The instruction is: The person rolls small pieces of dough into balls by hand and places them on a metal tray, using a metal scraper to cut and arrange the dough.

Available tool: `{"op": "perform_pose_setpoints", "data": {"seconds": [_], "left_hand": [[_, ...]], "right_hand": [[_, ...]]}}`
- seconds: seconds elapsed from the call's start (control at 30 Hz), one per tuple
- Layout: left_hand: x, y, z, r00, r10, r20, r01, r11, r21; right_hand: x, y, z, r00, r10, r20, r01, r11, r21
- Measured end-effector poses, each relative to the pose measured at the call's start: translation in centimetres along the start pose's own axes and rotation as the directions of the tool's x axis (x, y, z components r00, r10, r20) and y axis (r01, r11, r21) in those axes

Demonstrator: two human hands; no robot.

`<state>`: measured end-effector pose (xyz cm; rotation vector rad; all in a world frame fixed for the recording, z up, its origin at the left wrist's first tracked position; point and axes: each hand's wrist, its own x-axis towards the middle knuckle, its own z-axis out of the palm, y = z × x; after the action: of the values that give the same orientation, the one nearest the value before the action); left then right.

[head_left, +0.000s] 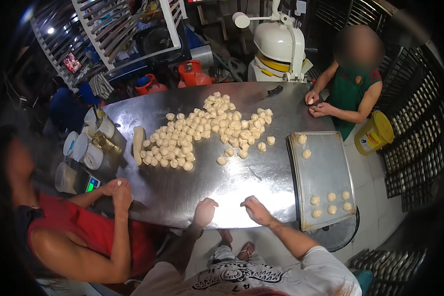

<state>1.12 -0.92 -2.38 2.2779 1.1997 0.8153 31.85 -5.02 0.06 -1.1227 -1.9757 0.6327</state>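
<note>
My left hand (pixel 205 212) is at the near edge of the steel table (pixel 212 187), its fingers curled in. A short way to its right, my right hand (pixel 256 210) is also closed, knuckles towards the table's middle. Whatever either hand may hold is hidden by the fingers. Beyond them lies a big heap of pale dough balls (pixel 182 130), with a few loose ones (pixel 222 160) at its near side. A thick dough strip (pixel 139 144) lies left of the heap. To the right, a metal baking tray (pixel 323 167) carries several shaped dough pieces (pixel 331 197).
A co-worker in red (pixel 79 222) at left and another in green (pixel 349 91) at far right each pinch a small dough piece. A knife (pixel 275 91) lies near the far edge. Tubs (pixel 92 157) and a scale (pixel 92 184) stand left; a yellow bucket (pixel 375 132) is right.
</note>
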Motion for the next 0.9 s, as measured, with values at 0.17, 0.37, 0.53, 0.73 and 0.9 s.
{"op": "perform_pose_setpoints", "data": {"seconds": [0.17,0.37,0.53,0.73,0.9], "left_hand": [[8.0,0.1,-0.7,0.991,-0.031,-0.130,0.065,0.961,0.269],[0.6,-2.0,1.1,0.974,0.118,-0.192,-0.145,0.981,-0.131],[8.3,0.4,-0.9,0.990,0.026,-0.141,0.013,0.965,0.263],[1.7,-0.8,-1.3,1.000,-0.002,-0.025,0.003,0.999,0.041],[8.7,-0.1,-1.0,0.997,0.021,-0.080,0.000,0.968,0.251]], "right_hand": [[6.7,2.4,1.2,0.997,-0.070,-0.028,0.055,0.924,-0.378],[1.6,1.8,2.0,0.993,0.071,-0.096,-0.068,0.997,0.035],[7.7,1.8,1.8,0.996,0.003,-0.091,-0.033,0.943,-0.331],[2.7,0.8,1.3,0.983,0.169,-0.073,-0.172,0.985,-0.028],[9.1,0.3,2.8,0.974,0.130,-0.186,-0.187,0.926,-0.329]]}}
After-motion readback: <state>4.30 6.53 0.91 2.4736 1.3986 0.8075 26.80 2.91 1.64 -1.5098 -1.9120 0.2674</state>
